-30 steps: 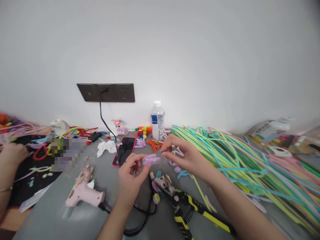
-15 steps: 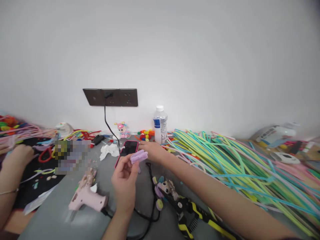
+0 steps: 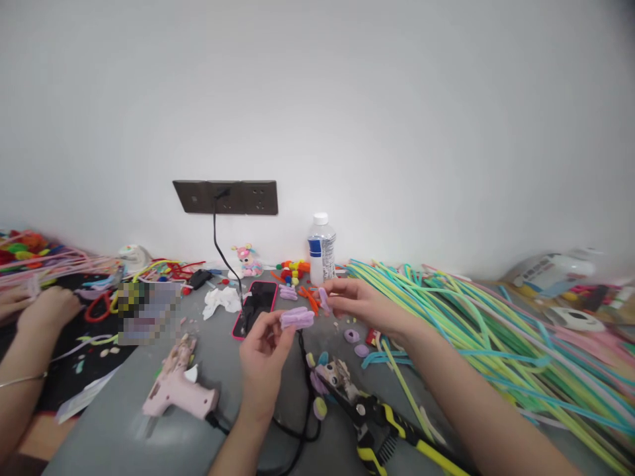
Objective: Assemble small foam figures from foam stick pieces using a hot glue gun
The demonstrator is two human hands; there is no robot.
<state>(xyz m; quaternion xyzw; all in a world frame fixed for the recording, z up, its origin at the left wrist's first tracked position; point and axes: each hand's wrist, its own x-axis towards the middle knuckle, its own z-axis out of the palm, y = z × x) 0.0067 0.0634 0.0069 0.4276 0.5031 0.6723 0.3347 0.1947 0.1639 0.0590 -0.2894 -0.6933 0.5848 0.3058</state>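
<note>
My left hand (image 3: 265, 354) pinches a bundle of folded lilac pipe cleaner (image 3: 297, 318) between thumb and fingers, raised over the grey table. To its right, my right hand (image 3: 367, 305) has its fingertips closed on a small lilac pipe-cleaner piece (image 3: 324, 301), apart from the bundle. More lilac folded pieces (image 3: 288, 293) lie behind, beside orange pipe-cleaner bits (image 3: 308, 299). Below the hands, a small pipe-cleaner doll (image 3: 333, 375) with large eyes rests against black-and-yellow pliers (image 3: 364, 416). Two lilac coiled discs (image 3: 352, 336) sit under my right forearm's near side.
A pink glue gun (image 3: 179, 390) lies at left, its black cord trailing across the table. Nearby are a pink-edged phone (image 3: 258, 301), crumpled tissue (image 3: 221, 301) and a bottle (image 3: 321, 251). Long pipe cleaners (image 3: 446, 317) cover the right. Another person's hand (image 3: 49, 311) works at far left.
My right hand has drawn back from beside the phone toward the right, now with a lilac piece in its fingertips. My left hand, still gripping the bundle, appears slightly farther right as the view shifts.
</note>
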